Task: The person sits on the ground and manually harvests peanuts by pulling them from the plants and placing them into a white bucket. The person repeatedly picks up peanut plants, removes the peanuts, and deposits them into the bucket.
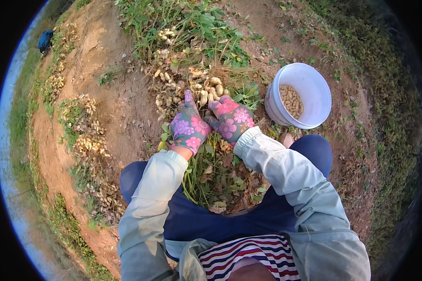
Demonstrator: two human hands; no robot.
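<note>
Both hands wear dark floral-print gloves and meet over a cluster of peanut pods on the ground. My left hand curls around the root end of a bunch of peanut plants, one finger stretched out along the pods. The leafy stems run from under the hands back between the legs. My right hand lies close beside it, its bent fingertips against the pods on the right side. What those fingertips grip is hidden beneath the hand. More pods, pale and soil-dusted, spread out just beyond the left hand.
A white plastic bucket, part filled with loose peanuts, stands tilted right of the hands. More uprooted peanut plants lie ahead. Rows of pulled plants stretch along the left soil. A blue bag-like object sits far left.
</note>
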